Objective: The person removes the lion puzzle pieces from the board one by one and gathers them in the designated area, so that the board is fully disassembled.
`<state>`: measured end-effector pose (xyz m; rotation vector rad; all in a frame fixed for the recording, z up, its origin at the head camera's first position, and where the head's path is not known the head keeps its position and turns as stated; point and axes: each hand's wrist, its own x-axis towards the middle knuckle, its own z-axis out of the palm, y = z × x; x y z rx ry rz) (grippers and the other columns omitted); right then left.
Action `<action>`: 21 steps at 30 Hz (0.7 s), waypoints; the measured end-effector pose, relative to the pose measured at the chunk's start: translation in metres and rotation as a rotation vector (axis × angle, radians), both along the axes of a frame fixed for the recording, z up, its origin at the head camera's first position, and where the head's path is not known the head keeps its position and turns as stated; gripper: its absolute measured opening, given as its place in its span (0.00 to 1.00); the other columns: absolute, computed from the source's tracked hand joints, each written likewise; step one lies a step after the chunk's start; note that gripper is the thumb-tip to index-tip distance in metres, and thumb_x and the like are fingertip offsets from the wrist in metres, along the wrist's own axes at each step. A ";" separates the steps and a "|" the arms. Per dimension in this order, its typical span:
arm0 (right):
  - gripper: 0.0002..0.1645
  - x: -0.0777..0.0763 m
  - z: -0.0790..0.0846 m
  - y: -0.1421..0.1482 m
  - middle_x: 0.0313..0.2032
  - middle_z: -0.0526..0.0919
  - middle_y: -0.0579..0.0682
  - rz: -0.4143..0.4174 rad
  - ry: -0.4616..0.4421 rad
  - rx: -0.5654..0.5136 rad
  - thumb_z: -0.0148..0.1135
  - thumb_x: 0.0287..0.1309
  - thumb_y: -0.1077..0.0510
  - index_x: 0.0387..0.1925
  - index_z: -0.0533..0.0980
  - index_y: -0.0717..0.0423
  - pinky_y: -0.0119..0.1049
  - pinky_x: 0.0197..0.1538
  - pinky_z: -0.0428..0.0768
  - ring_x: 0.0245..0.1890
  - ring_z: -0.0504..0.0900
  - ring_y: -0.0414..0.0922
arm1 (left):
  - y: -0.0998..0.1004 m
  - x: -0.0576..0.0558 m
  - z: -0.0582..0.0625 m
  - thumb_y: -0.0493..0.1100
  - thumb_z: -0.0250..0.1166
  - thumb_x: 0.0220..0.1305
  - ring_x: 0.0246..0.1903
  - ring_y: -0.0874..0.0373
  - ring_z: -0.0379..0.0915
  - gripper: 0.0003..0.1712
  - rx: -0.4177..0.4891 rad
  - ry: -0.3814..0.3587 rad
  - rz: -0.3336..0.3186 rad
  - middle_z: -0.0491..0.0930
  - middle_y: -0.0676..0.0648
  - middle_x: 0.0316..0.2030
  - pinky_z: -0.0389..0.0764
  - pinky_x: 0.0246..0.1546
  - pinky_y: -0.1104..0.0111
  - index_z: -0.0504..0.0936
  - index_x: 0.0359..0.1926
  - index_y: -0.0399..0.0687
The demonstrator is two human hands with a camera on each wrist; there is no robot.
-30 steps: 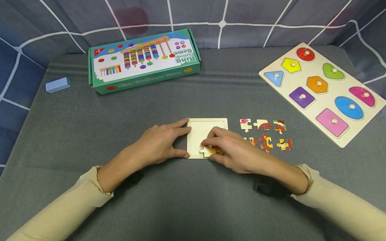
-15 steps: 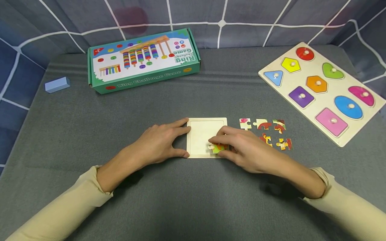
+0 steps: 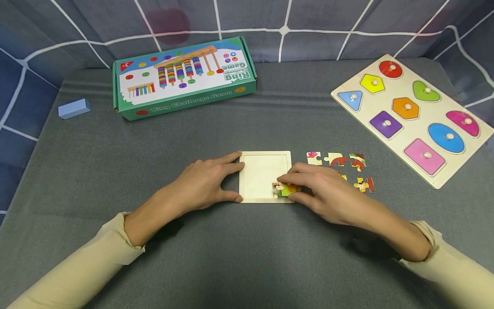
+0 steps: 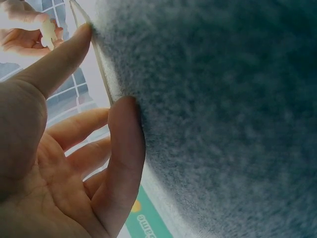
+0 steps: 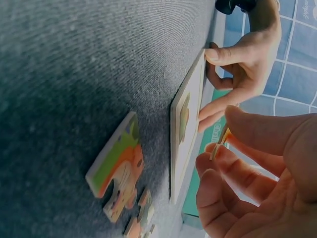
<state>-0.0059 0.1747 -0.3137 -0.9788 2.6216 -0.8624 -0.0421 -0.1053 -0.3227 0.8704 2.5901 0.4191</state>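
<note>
A shallow square wooden puzzle board (image 3: pixel 259 171) lies on the grey cloth. My left hand (image 3: pixel 202 182) rests along its left side, thumb at the near corner and forefinger at the far corner, fingers fairly straight. Over the board's near right corner, my right hand (image 3: pixel 320 193) pinches a green and orange jigsaw piece (image 3: pixel 288 190) between thumb and fingers. Beneath it a second jigsaw piece (image 5: pixel 184 116) appears to lie in the board, mostly hidden in the head view. The held piece is apart from the board in the right wrist view.
Several loose jigsaw pieces (image 3: pixel 335 159) lie right of the board, some under my right hand. A wooden shape-knob board (image 3: pixel 417 113) is at the back right. A green game box (image 3: pixel 185 77) and a small blue block (image 3: pixel 74 109) stand at the back left.
My right hand has moved to the right with the pinched jigsaw piece, toward the board's right edge. Part of another piece has come into view beneath it. The left hand has stayed put.
</note>
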 end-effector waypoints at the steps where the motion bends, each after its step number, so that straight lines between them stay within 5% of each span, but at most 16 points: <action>1: 0.22 0.001 0.000 0.001 0.41 0.79 0.37 -0.001 0.006 0.002 0.73 0.55 0.62 0.53 0.83 0.52 0.36 0.38 0.73 0.35 0.74 0.35 | 0.000 0.000 0.000 0.61 0.75 0.51 0.60 0.44 0.72 0.46 0.000 0.001 0.000 0.61 0.43 0.72 0.75 0.49 0.45 0.74 0.67 0.46; 21: 0.26 0.015 0.008 0.032 0.42 0.77 0.38 -0.042 0.059 0.119 0.76 0.50 0.60 0.53 0.81 0.50 0.34 0.36 0.74 0.35 0.73 0.35 | 0.002 0.000 -0.001 0.60 0.76 0.50 0.60 0.43 0.72 0.47 -0.014 -0.003 0.007 0.61 0.42 0.72 0.75 0.50 0.45 0.73 0.68 0.45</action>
